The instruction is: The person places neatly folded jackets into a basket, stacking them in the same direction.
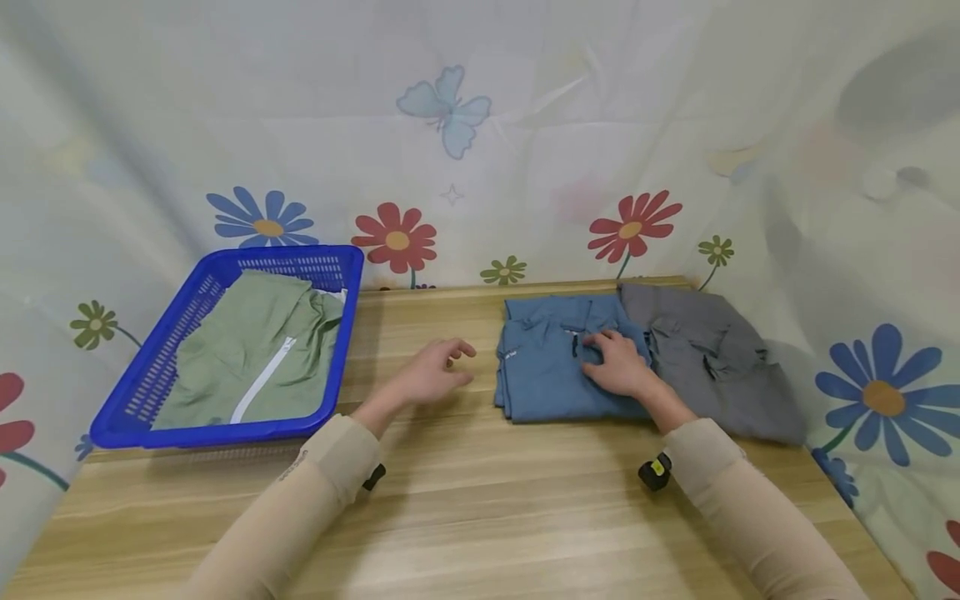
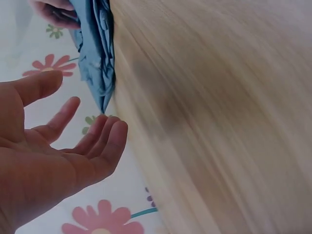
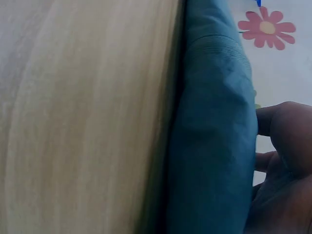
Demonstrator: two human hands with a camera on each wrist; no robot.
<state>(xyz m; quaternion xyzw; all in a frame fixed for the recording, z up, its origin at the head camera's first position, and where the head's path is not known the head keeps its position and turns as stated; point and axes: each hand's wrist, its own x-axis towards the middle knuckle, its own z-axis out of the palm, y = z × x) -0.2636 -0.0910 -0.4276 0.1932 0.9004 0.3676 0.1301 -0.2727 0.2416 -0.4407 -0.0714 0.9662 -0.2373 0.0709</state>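
Note:
A folded blue garment [image 1: 540, 367] with a short dark zipper pull lies right of the table's middle. On top of it is my right hand [image 1: 618, 364], its fingers bent and its thumb near the zipper pull; no cloth shows pinched between them. The right wrist view has the thick folded side of the blue garment [image 3: 214, 126] close up, with the fingers partly hidden behind it. My left hand [image 1: 431, 371] hovers over the table between the basket and the blue garment. Its fingers are loosely curved and hold nothing, as the left wrist view also shows.
A blue plastic basket [image 1: 340, 367] stands at the left, with a green garment [image 1: 255, 350] with a white zipper inside. At the right, a folded grey garment [image 1: 720, 367] lies against the blue one. A flower-printed curtain [image 1: 525, 167] hangs behind the wooden table [image 1: 510, 508].

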